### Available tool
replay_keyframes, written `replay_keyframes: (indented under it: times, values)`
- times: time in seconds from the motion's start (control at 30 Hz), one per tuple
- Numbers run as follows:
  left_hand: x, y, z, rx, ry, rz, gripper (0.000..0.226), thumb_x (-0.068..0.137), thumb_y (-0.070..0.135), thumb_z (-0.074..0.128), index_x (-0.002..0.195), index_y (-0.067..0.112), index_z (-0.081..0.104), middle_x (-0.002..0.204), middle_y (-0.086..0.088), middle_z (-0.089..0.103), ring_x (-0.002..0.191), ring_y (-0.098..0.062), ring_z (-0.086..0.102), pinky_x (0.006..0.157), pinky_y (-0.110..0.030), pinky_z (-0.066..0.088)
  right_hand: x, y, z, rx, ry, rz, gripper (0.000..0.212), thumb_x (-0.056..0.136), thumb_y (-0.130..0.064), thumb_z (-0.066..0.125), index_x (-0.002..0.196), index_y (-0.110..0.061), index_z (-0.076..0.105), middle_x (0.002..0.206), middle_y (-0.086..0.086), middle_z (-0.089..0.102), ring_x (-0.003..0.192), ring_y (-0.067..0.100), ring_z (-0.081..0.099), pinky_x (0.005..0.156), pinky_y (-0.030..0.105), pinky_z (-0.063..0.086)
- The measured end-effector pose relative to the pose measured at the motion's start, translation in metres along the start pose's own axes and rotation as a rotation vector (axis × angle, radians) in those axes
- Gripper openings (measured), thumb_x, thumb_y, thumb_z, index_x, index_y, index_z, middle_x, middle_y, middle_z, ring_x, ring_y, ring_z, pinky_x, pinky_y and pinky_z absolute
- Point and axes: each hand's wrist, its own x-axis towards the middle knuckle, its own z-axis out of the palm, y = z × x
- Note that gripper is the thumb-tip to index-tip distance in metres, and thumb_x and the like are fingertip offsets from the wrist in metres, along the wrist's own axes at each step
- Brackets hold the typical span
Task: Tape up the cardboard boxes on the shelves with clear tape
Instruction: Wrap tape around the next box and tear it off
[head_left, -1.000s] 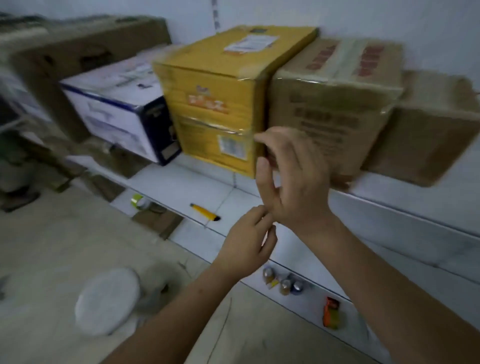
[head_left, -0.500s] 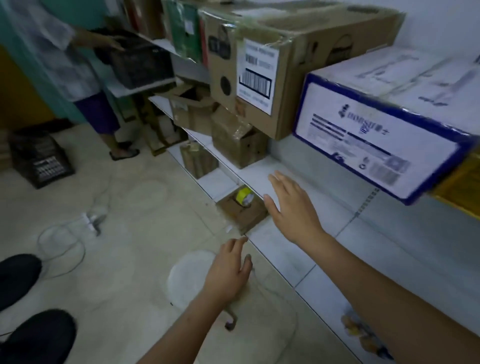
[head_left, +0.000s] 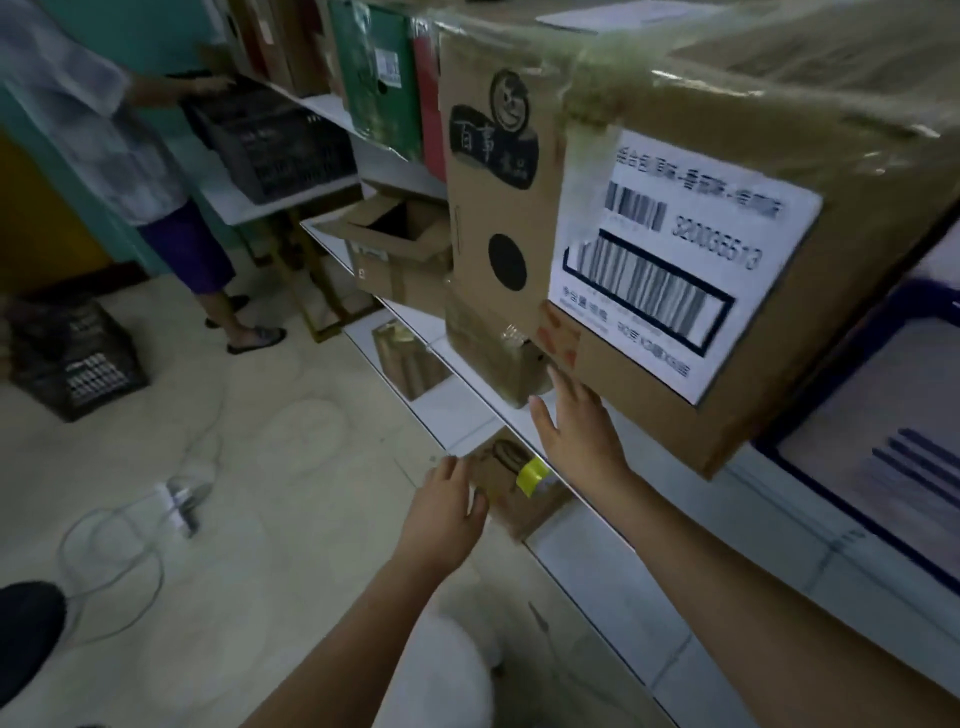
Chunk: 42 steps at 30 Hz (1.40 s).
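While my right hand (head_left: 576, 436) reaches flat-fingered under the big brown cardboard box with a white barcode label (head_left: 691, 249), my left hand (head_left: 447, 512), fingers relaxed, touches a small brown carton (head_left: 511, 501) carrying the yellow-cored tape roll (head_left: 532, 475).

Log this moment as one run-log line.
left hand: open, at small cardboard box | right hand: open, reaching below big barcode box | yellow-cored tape roll: on small box, unheld

Both hands (head_left: 579, 437) (head_left: 447, 512) outstretched, fingers extended, empty.
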Motion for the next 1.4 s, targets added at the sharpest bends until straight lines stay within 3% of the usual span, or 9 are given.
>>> replay_keyframes:
  times: [0.27, 0.4, 0.63, 0.73, 0.9, 1.07, 1.2, 1.33, 1.4]
  values:
    - [0.143, -0.051, -0.011, -0.010, 0.015, 0.109, 0.049, 0.103, 0.034, 0.043, 0.149, 0.017, 0.039, 0.145, -0.007, 0.046, 0.130, -0.029, 0.045, 0.105, -0.043, 0.043, 0.103, -0.009, 0.060, -0.013, 0.092, 0.039, 0.052, 0.104, -0.035, 0.044, 0.147, -0.005, 0.041, 0.151, 0.014, 0.043, 0.139, 0.026, 0.037, 0.113, 0.025, 0.022]
    - [0.220, -0.109, 0.003, 0.003, -0.019, 0.185, 0.048, 0.103, 0.034, 0.041, 0.149, 0.018, 0.039, 0.144, -0.007, 0.047, 0.131, -0.029, 0.044, 0.105, -0.045, 0.043, 0.160, 0.013, 0.115, -0.049, 0.184, 0.116, 0.050, 0.102, -0.037, 0.046, 0.140, -0.005, 0.049, 0.140, 0.018, 0.052, 0.127, 0.036, 0.049, 0.106, 0.044, 0.042]
    - [0.333, -0.182, 0.043, 0.048, -0.020, 0.336, 0.040, 0.103, 0.031, 0.042, 0.139, 0.013, 0.045, 0.132, -0.012, 0.050, 0.120, -0.033, 0.048, 0.097, -0.044, 0.045, 0.242, 0.069, 0.180, -0.311, 0.367, 0.194, 0.071, 0.096, -0.054, 0.050, 0.154, -0.020, 0.029, 0.163, 0.018, 0.012, 0.146, 0.042, 0.020, 0.113, 0.056, 0.027]
    - [0.376, -0.191, 0.058, 0.015, 0.051, 0.367, 0.041, 0.102, 0.030, 0.045, 0.139, 0.012, 0.045, 0.134, -0.014, 0.046, 0.122, -0.035, 0.045, 0.098, -0.046, 0.043, 0.268, 0.100, 0.194, -0.215, 0.371, 0.356, 0.093, 0.086, -0.067, 0.056, 0.158, -0.023, 0.016, 0.163, 0.021, 0.003, 0.150, 0.041, 0.010, 0.118, 0.053, 0.022]
    - [0.432, -0.200, 0.080, -0.240, 0.276, 0.338, 0.045, 0.102, 0.033, 0.048, 0.139, 0.006, 0.045, 0.133, -0.021, 0.044, 0.123, -0.040, 0.045, 0.102, -0.046, 0.041, 0.265, 0.131, 0.225, -0.207, 0.483, 0.316, 0.081, 0.081, -0.078, 0.048, 0.142, -0.024, 0.052, 0.157, 0.010, 0.030, 0.142, 0.026, 0.034, 0.109, 0.037, 0.037]
    - [0.444, -0.200, 0.082, -0.446, 0.490, 0.164, 0.073, 0.100, 0.052, 0.047, 0.158, 0.014, 0.021, 0.160, -0.019, 0.017, 0.147, -0.036, 0.024, 0.119, -0.046, 0.025, 0.227, 0.145, 0.210, -0.276, 0.536, 0.203, 0.081, 0.080, -0.079, 0.047, 0.137, -0.022, 0.059, 0.145, 0.014, 0.046, 0.132, 0.029, 0.046, 0.110, 0.035, 0.037]
    - [0.438, -0.169, 0.070, -0.840, 0.308, 0.196, 0.090, 0.093, 0.069, 0.044, 0.160, 0.028, 0.001, 0.166, -0.006, 0.014, 0.150, -0.027, 0.022, 0.121, -0.044, 0.023, 0.175, 0.164, 0.190, -0.154, 0.579, 0.185, 0.088, 0.076, -0.081, 0.042, 0.137, -0.020, 0.056, 0.131, 0.010, 0.048, 0.120, 0.028, 0.051, 0.105, 0.040, 0.043]
    - [0.421, -0.107, 0.093, -0.871, 0.074, 0.279, 0.093, 0.082, 0.081, 0.048, 0.157, 0.031, 0.026, 0.158, -0.004, 0.038, 0.138, -0.026, 0.044, 0.116, -0.047, 0.035, 0.135, 0.180, 0.188, -0.068, 0.610, 0.056, 0.064, 0.089, -0.054, 0.061, 0.140, -0.017, 0.052, 0.135, 0.004, 0.040, 0.119, 0.004, 0.039, 0.106, 0.019, 0.032]
    - [0.411, -0.082, 0.109, -0.806, 0.107, 0.259, 0.095, 0.080, 0.075, 0.058, 0.156, 0.026, 0.028, 0.156, -0.006, 0.038, 0.139, -0.030, 0.041, 0.117, -0.049, 0.034, 0.126, 0.180, 0.187, -0.040, 0.646, 0.043, 0.061, 0.089, -0.047, 0.066, 0.140, -0.017, 0.051, 0.136, 0.001, 0.040, 0.121, 0.001, 0.037, 0.106, 0.013, 0.028]
